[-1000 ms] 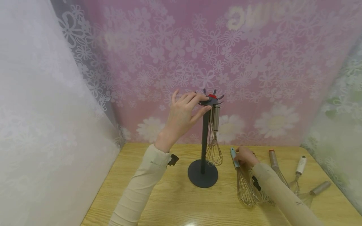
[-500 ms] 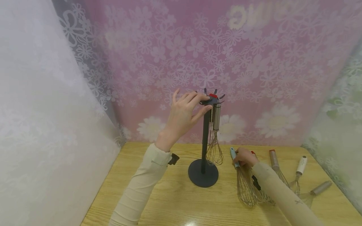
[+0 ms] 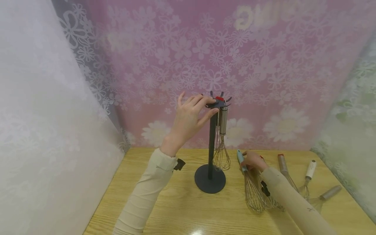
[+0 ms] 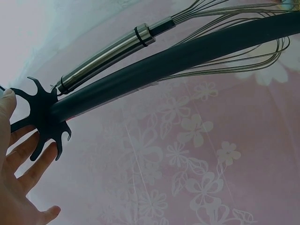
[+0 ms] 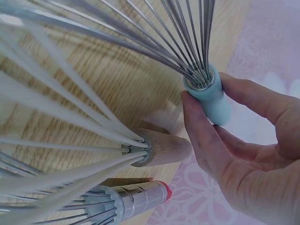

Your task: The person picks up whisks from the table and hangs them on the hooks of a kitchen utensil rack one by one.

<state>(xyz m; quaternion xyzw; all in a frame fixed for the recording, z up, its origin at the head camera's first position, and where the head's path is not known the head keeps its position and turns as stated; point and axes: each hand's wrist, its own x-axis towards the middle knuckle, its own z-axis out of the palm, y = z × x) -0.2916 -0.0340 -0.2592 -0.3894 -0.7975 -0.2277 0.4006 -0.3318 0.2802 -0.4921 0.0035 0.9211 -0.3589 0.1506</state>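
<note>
My left hand [image 3: 188,119] holds the hooked top of a black stand [image 3: 212,147], fingers across the top and thumb just below the hooks. A steel-handled whisk [image 3: 224,120] hangs from that top, with another whisk partly hidden behind it. In the left wrist view, fingers [image 4: 40,164] show behind the hooks. On the right, my right hand [image 3: 254,160] pinches the light blue handle of a balloon whisk [image 5: 213,101] between thumb and fingers, near where the wires begin. The handle is raised at a tilt, and the wires stay low over the table.
Beside the right hand lie a wooden-handled whisk with white wires [image 5: 166,147] and a red-tipped whisk [image 5: 145,197]. Farther right are another red-ended whisk [image 3: 282,164], a white-handled whisk [image 3: 310,169] and a grey-handled utensil [image 3: 330,192]. Patterned curtains surround the wooden table [image 3: 176,209].
The blue whisk's handle end has risen slightly in my right hand. My left hand keeps its place on the stand. The head view has shifted a little.
</note>
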